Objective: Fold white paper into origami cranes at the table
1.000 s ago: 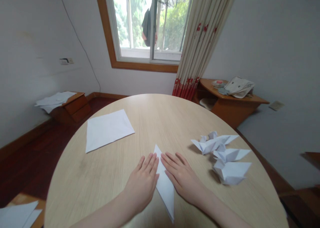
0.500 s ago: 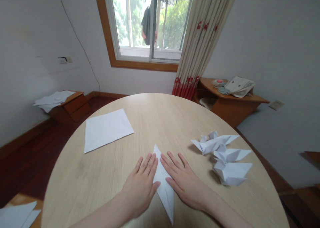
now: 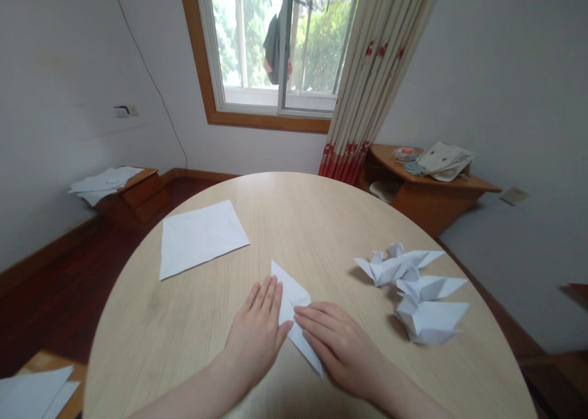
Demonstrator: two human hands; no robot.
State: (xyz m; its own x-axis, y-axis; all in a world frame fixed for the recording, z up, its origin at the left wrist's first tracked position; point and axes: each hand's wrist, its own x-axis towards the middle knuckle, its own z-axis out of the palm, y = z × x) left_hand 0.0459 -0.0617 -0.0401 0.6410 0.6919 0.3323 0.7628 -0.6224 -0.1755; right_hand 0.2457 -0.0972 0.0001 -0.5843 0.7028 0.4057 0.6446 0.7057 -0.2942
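A folded sheet of white paper (image 3: pixel 287 290) lies slantwise on the table in front of me, its narrow far tip pointing up and left. My left hand (image 3: pixel 255 333) rests flat along its left edge, fingers stretched out and thumb over the lower part. On the right side, my right hand (image 3: pixel 337 339) is turned partly on its edge with the fingers drawn together on the paper's right flap. Its thumb is hidden. Several folded paper figures (image 3: pixel 427 321) stand to the right of my right hand, close to one another.
A flat white sheet (image 3: pixel 202 238) lies at the table's left. The round wooden table (image 3: pixel 294 211) fills the middle. More paper (image 3: pixel 34 391) sits on a low surface at lower left. A corner shelf (image 3: pixel 436 192) with a cloth bag (image 3: pixel 445 160) stands behind, right.
My right hand has turned from lying flat with spread fingers to having them together at the paper's right edge. The paper has rotated slightly and its right side bulges outward. My left hand remains flat.
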